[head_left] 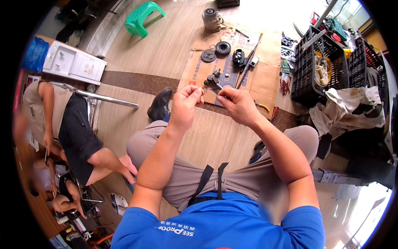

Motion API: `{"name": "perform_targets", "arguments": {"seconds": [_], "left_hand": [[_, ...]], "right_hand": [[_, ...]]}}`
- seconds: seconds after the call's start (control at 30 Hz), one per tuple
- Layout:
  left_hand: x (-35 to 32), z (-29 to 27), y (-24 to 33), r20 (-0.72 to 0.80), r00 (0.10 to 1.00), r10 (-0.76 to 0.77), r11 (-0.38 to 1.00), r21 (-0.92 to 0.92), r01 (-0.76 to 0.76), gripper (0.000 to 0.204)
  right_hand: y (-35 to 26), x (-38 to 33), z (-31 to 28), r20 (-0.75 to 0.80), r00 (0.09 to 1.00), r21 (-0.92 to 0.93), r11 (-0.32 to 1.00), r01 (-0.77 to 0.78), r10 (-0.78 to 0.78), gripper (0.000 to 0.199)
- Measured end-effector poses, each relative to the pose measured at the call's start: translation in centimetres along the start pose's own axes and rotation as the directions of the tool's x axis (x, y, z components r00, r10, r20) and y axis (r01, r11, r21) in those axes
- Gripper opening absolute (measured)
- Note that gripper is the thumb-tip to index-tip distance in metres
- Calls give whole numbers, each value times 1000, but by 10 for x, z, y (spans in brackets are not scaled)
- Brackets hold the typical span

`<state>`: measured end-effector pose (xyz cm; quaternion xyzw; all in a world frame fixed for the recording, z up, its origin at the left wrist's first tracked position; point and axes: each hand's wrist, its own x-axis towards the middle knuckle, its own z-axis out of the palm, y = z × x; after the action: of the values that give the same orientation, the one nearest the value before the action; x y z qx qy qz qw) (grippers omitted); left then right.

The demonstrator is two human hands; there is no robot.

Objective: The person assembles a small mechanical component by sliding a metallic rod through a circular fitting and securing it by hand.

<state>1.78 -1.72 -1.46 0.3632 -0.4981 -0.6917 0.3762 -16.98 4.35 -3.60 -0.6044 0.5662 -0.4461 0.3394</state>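
Above the near edge of a cardboard sheet (188, 79), both my hands are raised close together. My left hand (185, 103) is closed in a pinch; a tiny piece shows at its fingertips, too small to name. The thumb and fingers of my right hand (238, 104) pinch a thin, shiny metal piece (219, 86). Just beyond the fingertips is a black part with rounded knobs (212, 79). Farther off on the cardboard are a black ring-shaped part (223, 47), a dark disc (208, 56), a black block (239, 58) and a long thin rod (250, 54).
A motor-like cylinder (212, 23) stands at the cardboard's far end. Yellow-handled pliers (262, 107) lie near my right wrist. Black crates (306, 72) and a dirty cloth (352, 108) are at right. A green stool (143, 17) stands far left; another person (78, 124) sits left.
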Motion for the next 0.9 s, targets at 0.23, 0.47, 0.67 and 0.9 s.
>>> {"name": "perform_targets", "arguments": {"seconds": [0.23,0.47,0.67,0.9], "left_hand": [[-1,4,-1,-135,981,143,797,603,-33,15],[-12,12,14,292,946,141,562,763,-320,17],[-12,9,20,97,994,-58,701,712,-29,18],[-6,-1,10,-17,999,-46,793,607,47,18]], "right_hand": [[-39,-8,-14,171,985,-15,1000,11,-8,16],[-27,3,-28,35,999,-74,996,41,-38,14],[-11,6,-25,9,1000,-66,998,-1,2,15],[-7,6,-27,25,995,-98,991,-93,96,16]]}}
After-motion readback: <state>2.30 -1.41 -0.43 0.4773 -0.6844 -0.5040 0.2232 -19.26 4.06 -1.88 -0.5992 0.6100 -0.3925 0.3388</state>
